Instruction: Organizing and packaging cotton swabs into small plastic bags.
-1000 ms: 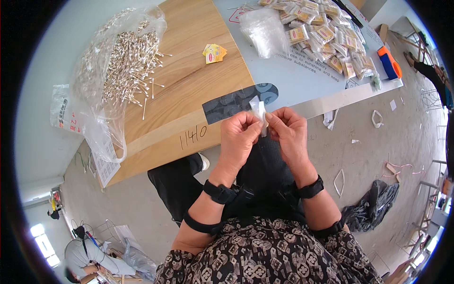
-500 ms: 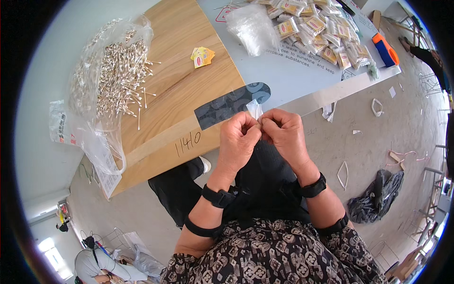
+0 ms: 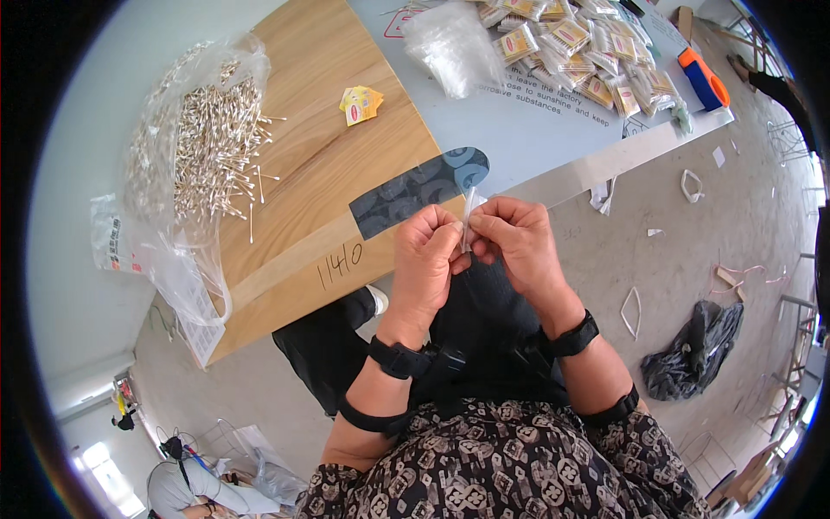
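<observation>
In front of my body, at the table's edge, a small clear plastic bag (image 3: 470, 201) stands nearly upright between my hands, seen narrow and almost edge-on. My left hand (image 3: 424, 264) pinches one side of it with thumb and fingers. From the other side my right hand (image 3: 523, 246) grips it, thumb on top and fingertips curled beneath. Whatever lies inside the bag cannot be made out. Just beyond my fingers is a dark patterned strip (image 3: 411, 192) on the table.
A big clear bag of loose cotton swabs (image 3: 212, 147) lies open at the left. Small yellow cards (image 3: 360, 105) rest mid-table. Farther back are a stack of clear bags (image 3: 454, 52), a heap of filled swab packets (image 3: 571, 43) and an orange-and-blue tool (image 3: 705, 80). A black plastic bag (image 3: 694, 350) lies on the floor.
The bag has turned from showing its flat face to a narrow edge. My fingertips have moved slightly apart, and both thumbs have shifted along it.
</observation>
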The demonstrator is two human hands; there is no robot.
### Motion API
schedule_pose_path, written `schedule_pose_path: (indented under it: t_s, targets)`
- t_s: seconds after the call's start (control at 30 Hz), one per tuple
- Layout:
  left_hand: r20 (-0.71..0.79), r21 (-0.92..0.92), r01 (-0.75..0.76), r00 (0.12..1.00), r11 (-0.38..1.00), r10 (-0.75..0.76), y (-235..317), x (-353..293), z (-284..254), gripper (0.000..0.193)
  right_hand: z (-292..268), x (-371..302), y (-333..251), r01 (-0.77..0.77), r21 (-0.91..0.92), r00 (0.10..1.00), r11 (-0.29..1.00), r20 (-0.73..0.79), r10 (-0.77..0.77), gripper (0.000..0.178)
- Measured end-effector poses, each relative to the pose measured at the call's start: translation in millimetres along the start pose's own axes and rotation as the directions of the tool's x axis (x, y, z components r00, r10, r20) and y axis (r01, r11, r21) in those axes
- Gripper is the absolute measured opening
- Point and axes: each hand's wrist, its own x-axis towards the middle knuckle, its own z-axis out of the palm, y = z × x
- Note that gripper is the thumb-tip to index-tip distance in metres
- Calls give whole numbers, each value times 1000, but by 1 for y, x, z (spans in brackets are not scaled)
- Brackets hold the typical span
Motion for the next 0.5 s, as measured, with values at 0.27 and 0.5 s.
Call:
schedule_pose_path:
  t_s: [0.27, 0.5]
  targets:
    - [-58, 285, -157, 982, 946, 180, -3, 6, 2, 13, -15, 4, 0, 109, -276, 968, 955, -187, -165, 16]
    - [260, 483, -280, 951, 830, 169, 15, 25, 15, 18, -20, 3, -12, 265, -531, 951, 805, 3, -311, 10]
